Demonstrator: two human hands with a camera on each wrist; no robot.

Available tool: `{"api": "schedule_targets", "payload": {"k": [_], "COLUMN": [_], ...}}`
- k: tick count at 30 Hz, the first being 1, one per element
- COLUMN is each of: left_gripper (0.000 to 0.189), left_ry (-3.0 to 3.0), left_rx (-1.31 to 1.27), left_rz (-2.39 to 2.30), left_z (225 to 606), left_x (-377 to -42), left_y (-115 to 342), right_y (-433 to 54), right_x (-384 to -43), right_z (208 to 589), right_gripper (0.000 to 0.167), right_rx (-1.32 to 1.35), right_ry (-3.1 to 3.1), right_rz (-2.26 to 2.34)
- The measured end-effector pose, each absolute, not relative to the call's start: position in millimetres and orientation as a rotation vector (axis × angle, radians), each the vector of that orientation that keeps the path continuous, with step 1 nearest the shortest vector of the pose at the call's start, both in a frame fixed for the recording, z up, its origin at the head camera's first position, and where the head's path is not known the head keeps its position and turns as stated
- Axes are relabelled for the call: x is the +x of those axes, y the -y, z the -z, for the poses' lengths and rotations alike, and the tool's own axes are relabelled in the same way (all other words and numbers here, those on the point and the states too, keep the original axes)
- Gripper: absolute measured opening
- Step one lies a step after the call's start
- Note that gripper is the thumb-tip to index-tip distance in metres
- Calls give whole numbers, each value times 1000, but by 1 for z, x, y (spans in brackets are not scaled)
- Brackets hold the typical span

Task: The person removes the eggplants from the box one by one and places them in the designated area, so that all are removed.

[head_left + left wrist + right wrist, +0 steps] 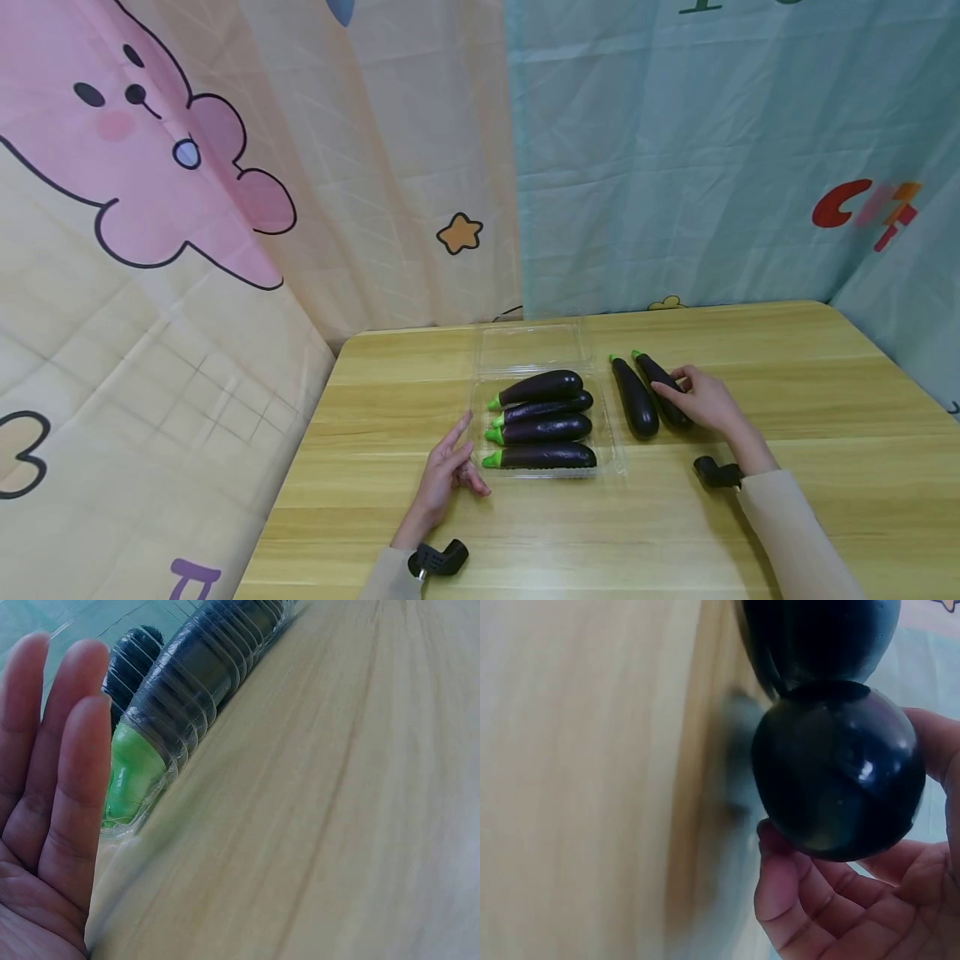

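Note:
My right hand [707,403] grips a dark purple eggplant [656,375], thumb on one side and fingers round the other. In the right wrist view the rounded end of this eggplant [838,776] faces the camera. Close beside it on the left lies a second loose eggplant [636,402]. A clear plastic clamshell box [611,454] holds several eggplants [547,428] in a row, their green stem ends to the left. At the box's left edge is my left hand [444,479], fingers extended, with nothing in its palm.
The box's clear lid [531,346] is folded back toward the far edge of the wooden table [555,542]. Behind the table hang printed curtains [405,167]. Each wrist wears a small black camera [442,558].

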State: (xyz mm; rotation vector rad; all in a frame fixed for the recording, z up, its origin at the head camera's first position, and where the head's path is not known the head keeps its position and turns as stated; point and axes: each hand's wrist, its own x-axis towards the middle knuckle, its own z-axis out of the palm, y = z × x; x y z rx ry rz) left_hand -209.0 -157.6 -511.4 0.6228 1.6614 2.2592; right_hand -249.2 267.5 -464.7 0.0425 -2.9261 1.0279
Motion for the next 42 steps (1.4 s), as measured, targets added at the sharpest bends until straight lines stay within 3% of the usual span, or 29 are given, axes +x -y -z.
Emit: {"api": "schedule_targets", "payload": {"k": [25, 34, 42], "left_gripper": [59, 59, 59], "left_ry": [-1667, -1656, -1655], "left_rx": [610, 596, 591], "left_rz": [-2257, -2261, -2265], "left_z": [512, 511, 511], "left_x": [-208, -209, -208], "left_y": [158, 157, 157], "right_y": [-265, -266, -263], "right_x": [-248, -248, -248], "right_z": [466, 463, 461], "right_gripper": [64, 55, 66], "right_rx": [91, 71, 106], "right_ry": [2990, 3009, 2987], "right_rz": [-973, -910, -715]}}
